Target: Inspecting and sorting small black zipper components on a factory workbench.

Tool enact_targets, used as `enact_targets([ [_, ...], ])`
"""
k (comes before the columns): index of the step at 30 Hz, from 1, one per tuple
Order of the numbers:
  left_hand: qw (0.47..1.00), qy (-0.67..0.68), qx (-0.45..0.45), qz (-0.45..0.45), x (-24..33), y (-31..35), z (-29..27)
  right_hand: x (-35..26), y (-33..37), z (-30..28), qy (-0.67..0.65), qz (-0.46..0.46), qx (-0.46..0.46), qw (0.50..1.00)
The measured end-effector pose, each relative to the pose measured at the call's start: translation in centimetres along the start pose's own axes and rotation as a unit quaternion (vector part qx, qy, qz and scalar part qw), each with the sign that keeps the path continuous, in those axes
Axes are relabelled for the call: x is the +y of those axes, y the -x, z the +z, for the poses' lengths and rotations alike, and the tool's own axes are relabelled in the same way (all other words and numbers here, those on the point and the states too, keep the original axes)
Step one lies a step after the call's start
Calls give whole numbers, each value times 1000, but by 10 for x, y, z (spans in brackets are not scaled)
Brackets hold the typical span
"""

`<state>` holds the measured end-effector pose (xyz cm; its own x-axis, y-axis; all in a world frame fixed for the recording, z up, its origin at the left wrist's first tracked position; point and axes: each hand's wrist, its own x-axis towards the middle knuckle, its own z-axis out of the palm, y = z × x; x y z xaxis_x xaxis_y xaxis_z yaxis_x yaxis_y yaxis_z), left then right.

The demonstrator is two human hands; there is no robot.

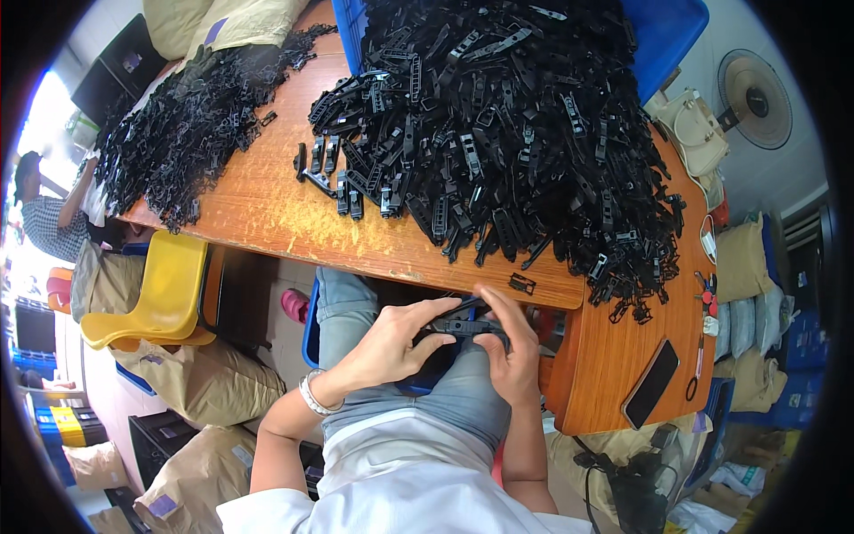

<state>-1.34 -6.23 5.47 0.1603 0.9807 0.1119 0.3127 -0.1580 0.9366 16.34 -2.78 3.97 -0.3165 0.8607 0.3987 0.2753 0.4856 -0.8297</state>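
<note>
Over my lap, just off the table's near edge, a small black plastic part (464, 327) is held between both hands. My left hand (396, 340) closes on its left end, thumb below and fingers above. On its right end, the thumb and fingers of my right hand (513, 349) pinch it. The fingers partly cover the part, so its full shape is hidden. Beyond my hands, a large heap of similar long black plastic parts (498, 133) spreads over the wooden table (302, 218). One small black frame-like piece (522, 283) lies near the edge.
A blue bin (663, 44) lies behind the heap. Smaller black pieces (191, 133) pile up at the left, where another person (53, 218) sits. At the right lie a phone (651, 384) and scissors (696, 374). A yellow chair (160, 294) and sacks (200, 383) stand left.
</note>
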Motion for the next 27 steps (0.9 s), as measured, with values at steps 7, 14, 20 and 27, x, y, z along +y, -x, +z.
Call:
enact_targets([
  [7,992,-66,16,108,-8,1,6,4,1,2,1,-5,-9,1000],
  [14,992,66,-106,-37,-32,5,-8,22,16,1,-121,97,-82,985],
  [20,996,30,-79,15,-45,2,-7,31,26,12,-70,90,-61,992],
  [27,949,-113,294,30,-73,-42,-80,39,18,-1,-49,68,10,996],
])
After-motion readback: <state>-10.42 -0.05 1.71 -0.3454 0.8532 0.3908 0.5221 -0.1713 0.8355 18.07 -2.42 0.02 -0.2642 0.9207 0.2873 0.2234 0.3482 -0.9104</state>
